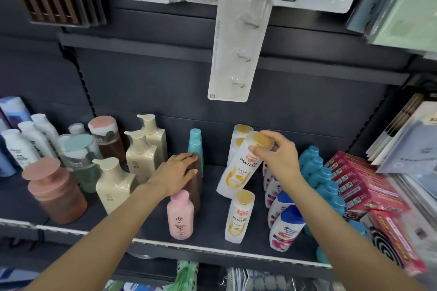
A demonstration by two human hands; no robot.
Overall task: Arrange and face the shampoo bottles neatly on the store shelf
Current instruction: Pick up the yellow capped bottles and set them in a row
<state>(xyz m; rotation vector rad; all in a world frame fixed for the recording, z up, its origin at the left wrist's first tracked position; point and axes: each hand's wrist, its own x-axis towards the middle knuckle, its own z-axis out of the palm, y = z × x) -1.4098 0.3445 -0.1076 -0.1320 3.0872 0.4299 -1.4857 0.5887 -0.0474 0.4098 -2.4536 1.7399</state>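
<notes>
My right hand (279,158) pinches the gold cap of a white Pantene bottle (238,172), which leans to the left on the dark shelf (212,241). More Pantene bottles stand behind it (240,136), and a smaller one (240,217) stands in front. My left hand (176,172) rests over the top of a brown bottle (195,186). A pink bottle (181,216) stands in front of the brown one, and teal bottles (196,144) stand behind it.
Cream pump bottles (139,153) and round-lidded bottles (56,194) fill the left side. White-and-blue shampoo bottles (286,224), blue bottles (316,172) and red boxes (364,184) crowd the right. A hook pack (238,38) hangs above.
</notes>
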